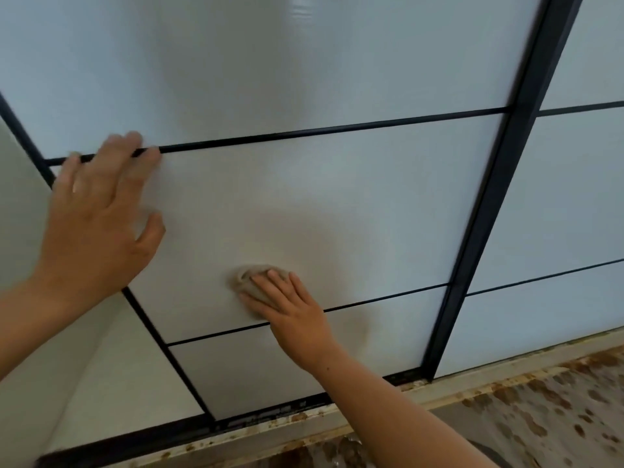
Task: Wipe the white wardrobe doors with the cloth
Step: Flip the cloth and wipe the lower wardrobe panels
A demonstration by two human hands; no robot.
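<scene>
On the wardrobe door (337,197), a white glossy panel crossed by black strips, the right hand (290,309) pressed a small crumpled beige cloth (250,278) under straight fingers. The left hand (98,217) lay flat, fingers spread.

- Hands: two, the left hand (94,224) and the right hand (293,315).
- Cloth (248,278): one.
- Doors: two for certain, the middle door (337,214) and the right door (557,197). A white surface (23,197) at far left may be a third; I cannot tell.
- Panels: three showing on each door, six in all.
- Strips (304,133), black, running across the doors: four, two on each door.
- Dark uprights: two, a thick post (496,214) and a thin post (152,329).
- Track (256,416): one.
- Floor (540,417), speckled: one.
</scene>
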